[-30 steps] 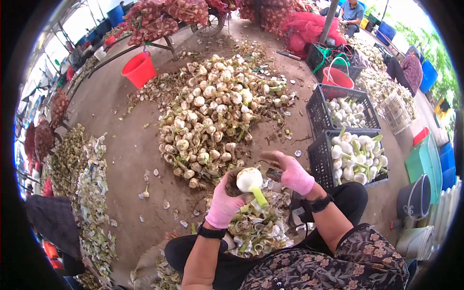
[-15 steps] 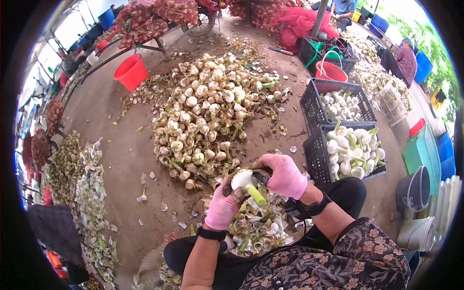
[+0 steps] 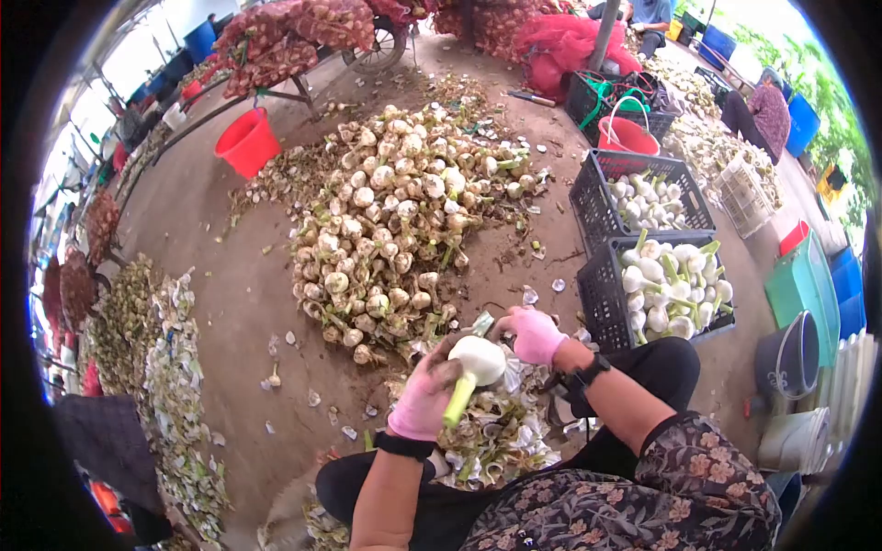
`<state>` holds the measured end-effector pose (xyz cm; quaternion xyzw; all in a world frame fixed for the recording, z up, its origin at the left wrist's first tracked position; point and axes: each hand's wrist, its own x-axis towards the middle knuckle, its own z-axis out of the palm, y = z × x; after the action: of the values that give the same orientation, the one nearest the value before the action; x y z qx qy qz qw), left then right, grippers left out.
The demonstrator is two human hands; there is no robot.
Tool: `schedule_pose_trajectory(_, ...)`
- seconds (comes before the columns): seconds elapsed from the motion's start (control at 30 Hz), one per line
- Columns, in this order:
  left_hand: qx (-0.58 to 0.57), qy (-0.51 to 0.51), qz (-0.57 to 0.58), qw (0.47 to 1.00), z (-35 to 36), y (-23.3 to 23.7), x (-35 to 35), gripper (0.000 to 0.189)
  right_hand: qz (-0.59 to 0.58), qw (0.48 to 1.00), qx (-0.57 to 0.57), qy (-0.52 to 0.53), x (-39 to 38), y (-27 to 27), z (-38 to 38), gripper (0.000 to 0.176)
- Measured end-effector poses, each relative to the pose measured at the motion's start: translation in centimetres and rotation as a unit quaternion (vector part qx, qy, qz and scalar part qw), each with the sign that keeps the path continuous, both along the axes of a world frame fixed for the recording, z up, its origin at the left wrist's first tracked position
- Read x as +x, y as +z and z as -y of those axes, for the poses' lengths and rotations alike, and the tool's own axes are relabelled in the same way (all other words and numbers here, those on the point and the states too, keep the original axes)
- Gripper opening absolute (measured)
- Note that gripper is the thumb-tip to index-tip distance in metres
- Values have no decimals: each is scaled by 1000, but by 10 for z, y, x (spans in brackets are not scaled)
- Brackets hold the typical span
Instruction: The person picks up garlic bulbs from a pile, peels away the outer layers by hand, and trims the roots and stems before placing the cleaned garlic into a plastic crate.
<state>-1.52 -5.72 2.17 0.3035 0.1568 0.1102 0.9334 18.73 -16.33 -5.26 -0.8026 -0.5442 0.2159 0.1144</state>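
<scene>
L grip [image 3: 426, 395] holds wht garlic bulb [image 3: 481, 360].

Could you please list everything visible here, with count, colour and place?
Held bulb: one, white and green, in left hand
Bulb heap: uncounted, dirty white, floor centre
Peelings: uncounted, whitish, lower centre and left
Filled crates: two, black, right of heap
Pale crate: one, cream, upper right
Red buckets: at least two, red, upper left and right
Mesh sacks: several, red, along top
Tub: one, green, right edge
Pails: two, grey and white, lower right
Other people: at least two, blue or patterned clothing, upper right
Far left background: too small to identify
Left hand: one, pink-gloved, around bulb
Right hand: one, pink-gloved, beside bulb
</scene>
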Motion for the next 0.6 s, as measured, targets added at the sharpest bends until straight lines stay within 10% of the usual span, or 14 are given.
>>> schedule_pose_trajectory(0.17,66,20,-17,997,0,-12,19,51,-228,935,239,-130,-9,40,26,42)
schedule_pose_trajectory(0.23,303,30,-108,946,2,-19,27,51,-465,841,239,-140,-15,56,33,42)
schedule_pose_trajectory(0.37,557,33,-178,810,24,-23,47,45,-422,865,262,-75,-26,52,40,49)
schedule_pose_trajectory(0.47,432,-5,-92,897,33,-13,55,52,-452,849,233,-142,1,42,65,48)
schedule_pose_trajectory(0.6,398,8,-115,910,26,-28,59,51,-180,857,301,-376,62,68,117,35)
